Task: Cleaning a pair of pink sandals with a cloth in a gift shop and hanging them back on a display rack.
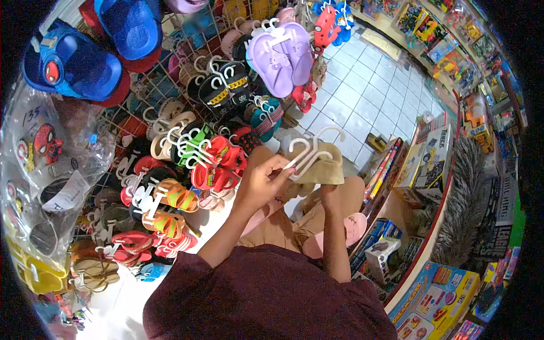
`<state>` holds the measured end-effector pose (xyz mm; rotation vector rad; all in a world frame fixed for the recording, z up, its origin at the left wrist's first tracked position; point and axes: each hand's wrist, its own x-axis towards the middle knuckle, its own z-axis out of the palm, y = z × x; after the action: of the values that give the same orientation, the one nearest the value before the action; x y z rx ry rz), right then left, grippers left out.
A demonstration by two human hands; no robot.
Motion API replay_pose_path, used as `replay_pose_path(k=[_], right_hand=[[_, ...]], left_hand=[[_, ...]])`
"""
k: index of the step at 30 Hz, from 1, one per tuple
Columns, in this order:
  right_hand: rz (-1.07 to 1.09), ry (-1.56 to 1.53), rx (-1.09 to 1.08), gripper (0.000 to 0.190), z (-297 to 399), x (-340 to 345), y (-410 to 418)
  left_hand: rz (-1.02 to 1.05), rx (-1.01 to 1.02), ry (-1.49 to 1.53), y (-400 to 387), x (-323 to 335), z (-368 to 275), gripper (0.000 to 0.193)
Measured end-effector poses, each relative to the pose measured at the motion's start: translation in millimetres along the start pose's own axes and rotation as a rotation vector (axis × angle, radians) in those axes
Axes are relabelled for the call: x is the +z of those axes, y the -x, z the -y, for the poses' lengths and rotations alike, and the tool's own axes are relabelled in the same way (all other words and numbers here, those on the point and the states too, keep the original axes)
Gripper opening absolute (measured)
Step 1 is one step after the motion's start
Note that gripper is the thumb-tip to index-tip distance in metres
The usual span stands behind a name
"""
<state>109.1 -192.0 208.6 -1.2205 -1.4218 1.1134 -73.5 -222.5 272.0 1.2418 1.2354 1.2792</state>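
Note:
Fingers of my left hand (268,176) pinch the end of a white plastic shoe hanger (312,146) with curved hooks. Just behind the hanger is a beige item (325,170), possibly a sandal or a cloth piece; its exact kind cannot be told. My right hand (330,193) is at the lower edge of this beige item and seems to hold it from below, its fingers mostly hidden. Pink slippers with dark writing (355,229) show below, beside my bent legs.
Left, a wire grid rack (170,72) holds many sandals, among them red clogs (212,170) and lilac slippers (280,59). A plastic bag (63,148) hangs at far left. Right, shelves carry boxed toys (433,297). White floor tiles (369,85) lie ahead.

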Motion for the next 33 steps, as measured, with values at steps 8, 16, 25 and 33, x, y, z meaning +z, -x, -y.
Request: replay_pose_path(k=[8,16,25,33], right_hand=[[0.21,-0.081,-0.034,0.039,-5,33,-22],[0.206,0.149,-0.038,0.043,39,25,-24],[0.226,0.725,0.562,0.057,97,-25,8],[-0.085,0.264,0.067,0.063,-119,16,13]], left_hand=[[-0.273,0.136,0.362,1,1,-5,0.005],[-0.266,0.138,0.379,3,-17,-8,0.007],[-0.363,0.096,0.451,5,-27,-6,0.006],[-0.489,0.248,0.504,0,-32,-2,0.002]])
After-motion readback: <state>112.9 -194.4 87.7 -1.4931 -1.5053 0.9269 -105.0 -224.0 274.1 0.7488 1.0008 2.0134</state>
